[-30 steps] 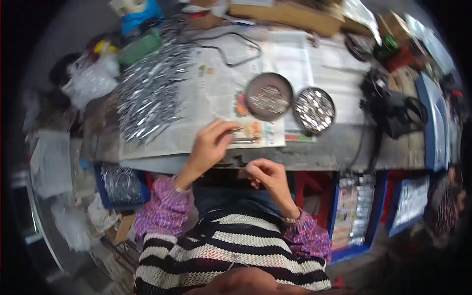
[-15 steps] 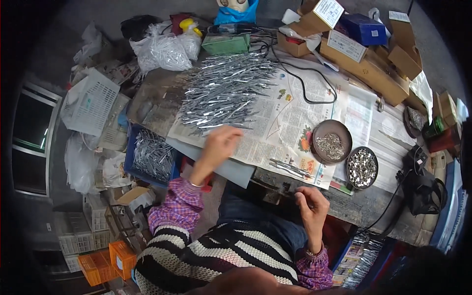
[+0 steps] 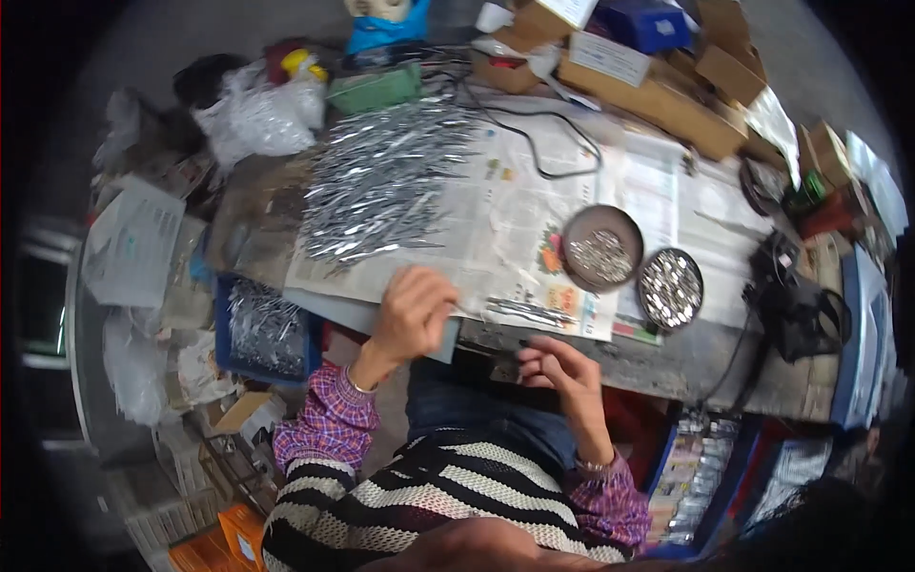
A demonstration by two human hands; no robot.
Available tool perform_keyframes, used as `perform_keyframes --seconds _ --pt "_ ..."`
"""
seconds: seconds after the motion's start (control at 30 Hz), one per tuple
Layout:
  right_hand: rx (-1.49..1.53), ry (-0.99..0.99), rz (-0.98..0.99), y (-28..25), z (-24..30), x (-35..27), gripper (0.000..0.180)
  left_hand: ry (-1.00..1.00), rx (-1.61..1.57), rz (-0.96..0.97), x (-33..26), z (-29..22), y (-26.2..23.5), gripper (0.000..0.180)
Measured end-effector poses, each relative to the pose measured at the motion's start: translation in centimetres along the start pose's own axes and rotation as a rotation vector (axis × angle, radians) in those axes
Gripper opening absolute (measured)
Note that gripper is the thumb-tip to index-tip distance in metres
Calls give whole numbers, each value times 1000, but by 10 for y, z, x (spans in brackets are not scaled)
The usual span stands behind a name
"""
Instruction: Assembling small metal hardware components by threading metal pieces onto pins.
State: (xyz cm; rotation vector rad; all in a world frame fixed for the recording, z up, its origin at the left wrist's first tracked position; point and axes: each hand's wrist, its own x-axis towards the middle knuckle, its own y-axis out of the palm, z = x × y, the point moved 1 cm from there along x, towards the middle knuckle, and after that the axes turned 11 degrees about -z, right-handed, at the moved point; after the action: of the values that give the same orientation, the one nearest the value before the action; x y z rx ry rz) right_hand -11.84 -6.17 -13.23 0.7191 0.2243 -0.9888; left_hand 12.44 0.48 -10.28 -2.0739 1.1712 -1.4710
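Observation:
My left hand (image 3: 415,312) is over the front edge of the newspaper-covered table, its fingers curled together; whatever may be between them is hidden and blurred. My right hand (image 3: 564,374) hovers at the table's front edge, with thumb and fingers drawn together; I cannot make out what they hold. Several slim silver metal pieces (image 3: 527,312) lie in a small row on the newspaper (image 3: 486,229), between and beyond my hands. A large pile of similar slim, pointed pieces (image 3: 381,181) spreads farther left. Two round dishes hold small shiny metal parts: a brown dish (image 3: 575,219) and a darker one (image 3: 699,276).
A blue bin (image 3: 221,334) of metal pieces sits below the table's left side. A green box (image 3: 376,89), plastic bags (image 3: 262,119) and a black cable (image 3: 572,174) are at the back. Cardboard boxes (image 3: 658,105) line the far right, above a black strapped object (image 3: 796,310).
The view has shifted, so the table appears farther left and higher. My left hand has drawn back from the pile toward my right hand. My right hand's fingers have turned inward.

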Motion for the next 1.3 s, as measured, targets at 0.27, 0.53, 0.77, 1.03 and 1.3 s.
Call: perform_keyframes --seconds 0.27,0.53,0.77,1.03,1.3 --pt "356 280 212 -17 -7 -7 36 147 -321 135 64 -46 64 24" --pt "348 68 0 -41 -14 -28 30 123 -153 257 108 -43 148 20" --pt "392 63 -32 -56 -13 -32 34 126 -131 216 100 -42 159 7" --pt "457 71 52 -61 -14 -32 41 -22 -225 226 105 -36 144 11" --pt "419 5 10 -56 -17 -30 42 91 -115 260 101 -25 144 15"
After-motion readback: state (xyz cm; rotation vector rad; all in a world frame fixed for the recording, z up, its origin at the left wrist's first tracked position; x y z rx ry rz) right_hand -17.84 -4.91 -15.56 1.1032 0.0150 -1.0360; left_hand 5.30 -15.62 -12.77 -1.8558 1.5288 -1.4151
